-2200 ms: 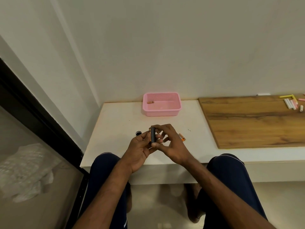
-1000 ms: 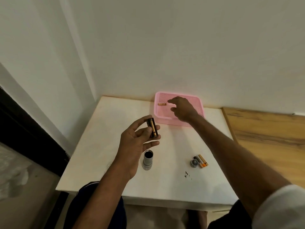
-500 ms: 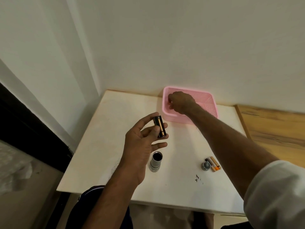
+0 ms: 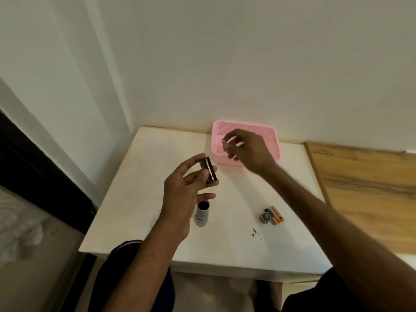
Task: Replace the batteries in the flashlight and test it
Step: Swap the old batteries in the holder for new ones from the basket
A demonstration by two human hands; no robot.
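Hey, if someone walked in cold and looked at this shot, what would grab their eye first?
Probably the pink basket against the wall at the white table's far edge, with the right hand blurred above it. Next, the left hand holding up a dark battery holder mid-table, above the open flashlight body standing on the tabletop.

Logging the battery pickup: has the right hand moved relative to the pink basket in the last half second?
Yes. The right hand has lifted out of the pink basket and now hangs blurred above its near wall, drawn back toward the person.
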